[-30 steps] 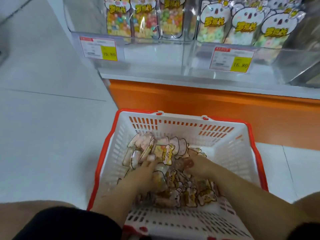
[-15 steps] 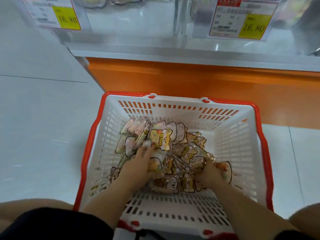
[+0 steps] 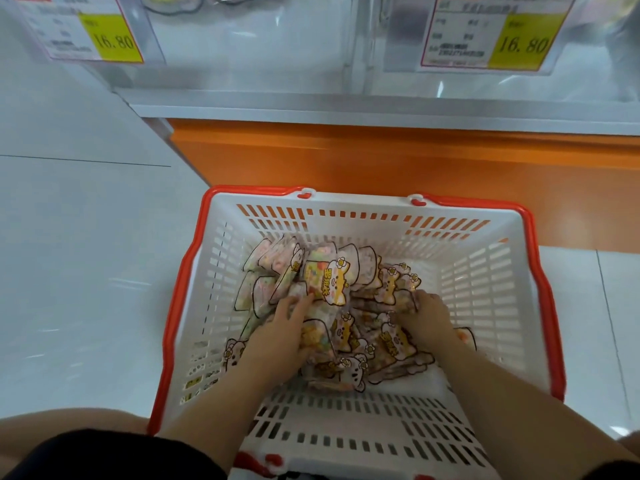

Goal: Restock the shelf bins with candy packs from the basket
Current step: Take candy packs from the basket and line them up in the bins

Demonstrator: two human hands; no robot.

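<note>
**Hands bracket the candy pile from both sides**

Both hands are down in the candy packs (image 3: 332,282), which lie in a loose, overlapping heap on the bottom of the basket (image 3: 478,271), nearer its left and middle than its right wall. One pack stands upright at the top of the heap with its cartoon face showing.

The left hand (image 3: 277,337) lies flat over the near-left side of the heap. Its fingers are stretched forward and slightly spread, pressing on the packs, with the tips at the foot of the upright pack. The right hand (image 3: 429,317) is on the heap's right edge, fingers curled down over several packs and gripping them. Both forearms reach in over the near rim and converge slightly, wrists low.

The step looks like gathering a bundle to lift. It would go best if the hands squeeze the packs together from both sides and square them into a stack facing one way. The glossy film looks slippery, so a loose armful would likely shed packs on the way up.

Past the basket is the orange base (image 3: 381,157) of the display. Above it are the clear shelf bins (image 3: 259,46), whose fronts carry yellow price tags (image 3: 519,39). Only the bins' lower parts show, so how full they are cannot be judged. The basket sits on the pale tiled floor (image 3: 69,254).
</note>
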